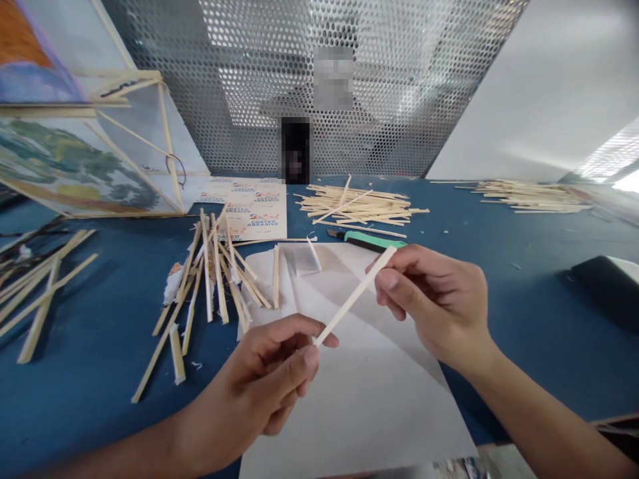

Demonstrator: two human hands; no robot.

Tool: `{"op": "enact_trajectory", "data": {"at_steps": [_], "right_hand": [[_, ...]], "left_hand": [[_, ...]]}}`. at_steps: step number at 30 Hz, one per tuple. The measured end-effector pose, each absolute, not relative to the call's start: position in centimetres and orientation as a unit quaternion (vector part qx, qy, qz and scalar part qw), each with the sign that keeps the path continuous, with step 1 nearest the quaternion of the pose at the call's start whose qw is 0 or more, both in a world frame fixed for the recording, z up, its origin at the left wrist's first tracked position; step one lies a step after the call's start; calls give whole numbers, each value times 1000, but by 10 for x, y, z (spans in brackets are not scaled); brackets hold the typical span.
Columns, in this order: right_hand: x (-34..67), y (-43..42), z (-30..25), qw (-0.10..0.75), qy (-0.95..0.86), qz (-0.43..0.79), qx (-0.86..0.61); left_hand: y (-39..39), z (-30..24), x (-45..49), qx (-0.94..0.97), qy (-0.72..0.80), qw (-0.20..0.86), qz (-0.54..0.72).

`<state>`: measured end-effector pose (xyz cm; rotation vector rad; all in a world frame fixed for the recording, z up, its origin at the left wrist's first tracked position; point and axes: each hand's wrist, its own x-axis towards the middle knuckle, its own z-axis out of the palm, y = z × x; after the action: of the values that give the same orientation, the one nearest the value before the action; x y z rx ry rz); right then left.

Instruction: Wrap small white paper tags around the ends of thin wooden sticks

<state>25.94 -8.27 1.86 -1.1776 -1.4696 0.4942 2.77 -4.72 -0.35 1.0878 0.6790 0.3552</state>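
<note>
A pale wooden stick (352,301) slants up to the right between my two hands. My left hand (279,372) pinches its lower end between thumb and fingers. At the upper end, my right hand (434,299) grips it the same way, with the tip poking out past the thumb. Beneath both hands lies a large white sheet of paper (369,412) on the blue table. A green utility knife (372,240) rests just behind my right hand, its blade end to the left.
Loose wooden sticks (222,273) lie scattered left of the paper. A pile of thin sticks (357,205) and a sandpaper sheet (264,213) sit at the back, before a perforated metal panel (389,86). Painted stick-framed panels (74,159) stand at left; a dark object (604,289) lies right.
</note>
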Motion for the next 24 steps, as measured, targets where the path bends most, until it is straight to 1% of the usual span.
{"op": "enact_trajectory", "data": {"at_steps": [8,15,24], "right_hand": [[259,-85,19,570,-607,245,-496],[257,-81,17,617,-576,267,-466],[254,-86,19,607,-583,260,-473]], "left_hand": [[-47,-3,28,487,297,806,160],[-48,-1,27,487,302,807,139],[-47,1,28,468,291,822,143]]}}
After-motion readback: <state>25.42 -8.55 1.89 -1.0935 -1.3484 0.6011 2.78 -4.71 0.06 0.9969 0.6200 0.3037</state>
